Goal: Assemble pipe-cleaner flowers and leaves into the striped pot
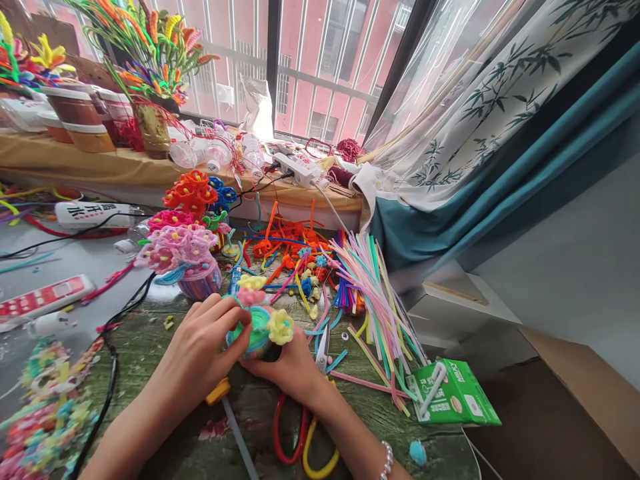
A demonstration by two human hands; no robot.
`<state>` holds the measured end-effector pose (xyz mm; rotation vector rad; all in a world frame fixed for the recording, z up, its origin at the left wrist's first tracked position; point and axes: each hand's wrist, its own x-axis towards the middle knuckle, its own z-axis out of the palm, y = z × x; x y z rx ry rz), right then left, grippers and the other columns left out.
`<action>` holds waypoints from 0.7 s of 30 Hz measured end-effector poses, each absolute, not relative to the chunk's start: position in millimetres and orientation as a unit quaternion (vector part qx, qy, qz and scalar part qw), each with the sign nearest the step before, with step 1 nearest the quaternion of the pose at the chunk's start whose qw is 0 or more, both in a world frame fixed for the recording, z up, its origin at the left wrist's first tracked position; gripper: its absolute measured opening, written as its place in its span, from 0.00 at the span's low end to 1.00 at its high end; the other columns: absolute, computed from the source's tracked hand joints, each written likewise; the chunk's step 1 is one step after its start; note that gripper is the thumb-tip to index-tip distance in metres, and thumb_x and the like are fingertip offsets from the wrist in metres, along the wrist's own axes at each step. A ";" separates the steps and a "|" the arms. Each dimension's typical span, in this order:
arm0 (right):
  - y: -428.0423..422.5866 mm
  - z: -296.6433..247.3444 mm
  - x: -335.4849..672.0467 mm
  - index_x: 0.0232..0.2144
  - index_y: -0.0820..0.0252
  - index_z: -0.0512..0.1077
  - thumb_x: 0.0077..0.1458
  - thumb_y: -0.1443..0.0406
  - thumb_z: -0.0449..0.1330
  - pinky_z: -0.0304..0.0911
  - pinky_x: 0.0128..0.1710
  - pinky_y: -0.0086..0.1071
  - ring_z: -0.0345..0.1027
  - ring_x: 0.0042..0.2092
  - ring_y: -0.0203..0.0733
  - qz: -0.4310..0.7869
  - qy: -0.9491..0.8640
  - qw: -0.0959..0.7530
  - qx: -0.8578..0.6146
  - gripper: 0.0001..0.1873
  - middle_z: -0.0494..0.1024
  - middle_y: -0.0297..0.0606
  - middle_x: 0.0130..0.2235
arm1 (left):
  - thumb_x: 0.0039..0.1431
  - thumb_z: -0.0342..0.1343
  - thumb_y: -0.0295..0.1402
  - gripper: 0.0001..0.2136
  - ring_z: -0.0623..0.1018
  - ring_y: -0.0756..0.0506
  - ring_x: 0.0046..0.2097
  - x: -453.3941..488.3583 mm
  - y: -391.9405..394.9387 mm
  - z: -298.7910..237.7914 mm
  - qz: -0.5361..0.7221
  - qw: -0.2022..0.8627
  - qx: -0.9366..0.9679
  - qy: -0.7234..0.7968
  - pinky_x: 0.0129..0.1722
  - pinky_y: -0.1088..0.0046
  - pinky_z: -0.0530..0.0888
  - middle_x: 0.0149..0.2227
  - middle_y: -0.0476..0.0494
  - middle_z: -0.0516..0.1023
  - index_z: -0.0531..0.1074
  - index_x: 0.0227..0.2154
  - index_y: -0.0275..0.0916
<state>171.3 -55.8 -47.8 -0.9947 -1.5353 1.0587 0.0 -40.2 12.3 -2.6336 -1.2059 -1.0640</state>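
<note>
My right hand point(293, 367) is wrapped round a small turquoise pot point(259, 321) coiled from pipe cleaners. A pale yellow pipe-cleaner flower point(281, 327) sits at the pot's right rim. Over the left rim my left hand point(207, 347) has its thumb and fingers pinched together; what lies between them is too hidden to name. Pink and yellow flowers point(251, 293) show just behind the pot. Scissors point(324, 350) with red and yellow handles lie partly under my right wrist. Below my left hand is a yellow-orange piece point(219, 392) with a grey rod.
Bundled pipe cleaners point(375, 300) lie to the right, near a green box point(453, 393) and a blue pompom point(417, 453). A finished flower pot point(200, 279) stands behind my left hand. A black cable point(113, 360) crosses the left side. Bottles and a power strip point(294, 169) fill the sill.
</note>
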 end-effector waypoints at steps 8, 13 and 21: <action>-54.6 -48.4 171.5 0.50 0.55 0.75 0.42 0.65 0.74 0.69 0.53 0.40 0.74 0.50 0.49 0.433 -0.636 0.480 -0.421 0.30 0.81 0.37 0.50 | 0.64 0.53 0.36 0.08 0.73 0.46 0.34 -0.2 -36.6 13.9 -0.360 -0.036 -0.832 -0.421 0.35 0.69 0.69 0.30 0.50 0.78 0.73 0.29 0.43; -54.3 -49.6 171.9 0.51 0.55 0.75 0.42 0.67 0.75 0.67 0.56 0.41 0.72 0.53 0.50 0.424 -0.641 0.488 -0.413 0.32 0.80 0.38 0.52 | 0.64 0.53 0.34 0.09 0.73 0.47 0.33 0.2 -37.0 10.3 -0.362 -0.026 -0.832 -0.420 0.34 0.70 0.67 0.29 0.51 0.77 0.72 0.28 0.42; -55.4 -49.0 171.6 0.46 0.56 0.77 0.42 0.65 0.74 0.70 0.51 0.41 0.75 0.48 0.49 0.419 -0.636 0.481 -0.433 0.26 0.82 0.37 0.46 | 0.65 0.50 0.32 0.10 0.72 0.43 0.35 3.1 -40.5 15.4 -0.292 0.104 -0.847 -0.431 0.36 0.64 0.63 0.31 0.48 0.78 0.74 0.29 0.43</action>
